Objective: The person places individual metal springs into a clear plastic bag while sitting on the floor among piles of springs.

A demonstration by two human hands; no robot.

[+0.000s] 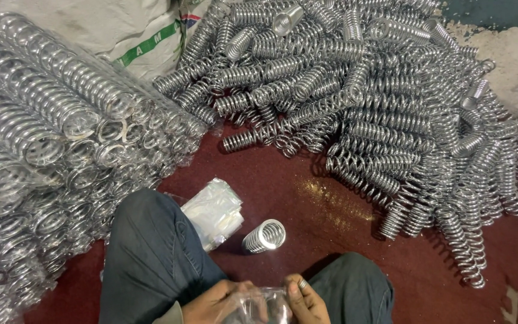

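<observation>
Hands, left hand [220, 305] and right hand [304, 300], grip a clear bag [265, 306]

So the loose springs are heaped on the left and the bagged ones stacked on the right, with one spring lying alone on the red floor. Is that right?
Not quite: the head view shows the sides swapped. The loose springs are heaped on the right and the bagged springs stacked on the left. The lone spring does lie on the red floor.

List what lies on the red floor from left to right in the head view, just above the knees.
Stack of bagged springs → pile of clear plastic bags → single loose spring → heap of unbagged springs.
</observation>
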